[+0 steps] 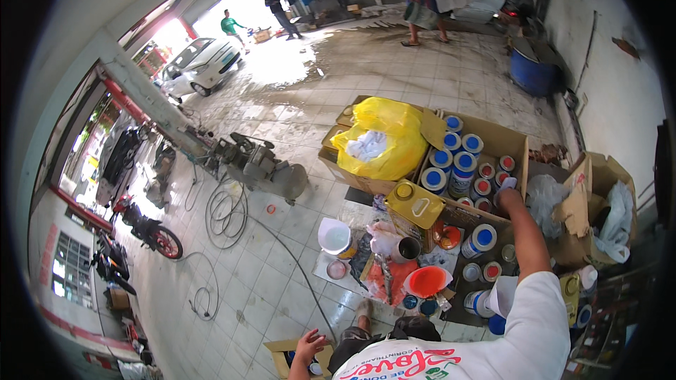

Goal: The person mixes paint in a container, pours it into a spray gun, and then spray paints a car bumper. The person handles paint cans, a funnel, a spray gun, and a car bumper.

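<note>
Wet workshop floor tiles [296, 253] carry a cardboard box [510, 142] of paint cans. Right hand [508, 193] reaches far forward, fingers curled onto a red-lidded can [504, 184] by the box's near edge. Left hand [310, 346] hangs back, fingers spread, empty, much farther away.

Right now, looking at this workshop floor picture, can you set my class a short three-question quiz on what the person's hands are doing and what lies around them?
1. True or false: the right hand reaches into the cardboard box of paint cans.
2. What colour is the plastic bag in the neighbouring box? A yellow, B black, C green.
3. Fill in: the left hand hangs over a small ____ box near the lower edge.

Key: 1 true; 2 A; 3 cardboard. Whether either grip is closed on anything cannot be told.
</note>
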Demonstrator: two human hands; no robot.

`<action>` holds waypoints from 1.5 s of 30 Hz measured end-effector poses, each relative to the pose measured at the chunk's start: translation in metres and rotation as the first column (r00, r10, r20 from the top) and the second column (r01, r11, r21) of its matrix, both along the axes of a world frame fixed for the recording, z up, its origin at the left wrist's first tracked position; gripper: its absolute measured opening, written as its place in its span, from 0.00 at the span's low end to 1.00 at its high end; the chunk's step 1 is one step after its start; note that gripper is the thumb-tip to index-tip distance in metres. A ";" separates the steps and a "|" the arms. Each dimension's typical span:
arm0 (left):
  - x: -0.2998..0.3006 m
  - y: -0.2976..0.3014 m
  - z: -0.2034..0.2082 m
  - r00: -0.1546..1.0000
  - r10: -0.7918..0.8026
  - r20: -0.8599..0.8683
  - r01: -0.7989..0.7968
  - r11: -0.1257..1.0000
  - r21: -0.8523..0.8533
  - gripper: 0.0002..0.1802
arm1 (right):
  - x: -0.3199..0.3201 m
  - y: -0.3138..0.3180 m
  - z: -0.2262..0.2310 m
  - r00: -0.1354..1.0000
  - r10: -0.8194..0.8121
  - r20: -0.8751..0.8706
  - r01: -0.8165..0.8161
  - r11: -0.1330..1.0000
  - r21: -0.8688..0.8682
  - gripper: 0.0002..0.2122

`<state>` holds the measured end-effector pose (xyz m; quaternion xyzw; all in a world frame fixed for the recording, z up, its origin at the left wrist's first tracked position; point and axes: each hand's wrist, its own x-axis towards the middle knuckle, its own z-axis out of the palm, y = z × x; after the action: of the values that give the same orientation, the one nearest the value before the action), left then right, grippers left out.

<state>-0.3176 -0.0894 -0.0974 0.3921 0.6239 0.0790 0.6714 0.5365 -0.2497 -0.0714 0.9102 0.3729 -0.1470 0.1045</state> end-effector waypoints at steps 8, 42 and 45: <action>-0.003 0.007 -0.002 0.999 0.036 0.034 -0.035 0.999 -0.033 0.42 | 0.009 0.002 0.007 0.994 -0.094 -0.064 0.094 0.996 -0.001 0.14; 0.211 0.080 -0.016 0.841 -0.462 0.280 0.295 0.827 0.479 0.17 | -0.061 -0.017 0.125 0.838 -0.261 -0.480 0.526 0.150 0.837 0.09; 0.272 0.066 -0.007 0.773 -0.622 0.123 0.488 0.708 0.511 0.29 | -0.101 -0.038 0.124 0.860 -0.337 -0.383 0.423 0.052 0.905 0.12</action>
<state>-0.0455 -0.0230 -0.1047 0.6917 0.3345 0.0692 0.6362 0.4357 -0.2877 0.0525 0.8187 0.1286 0.0727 -0.5548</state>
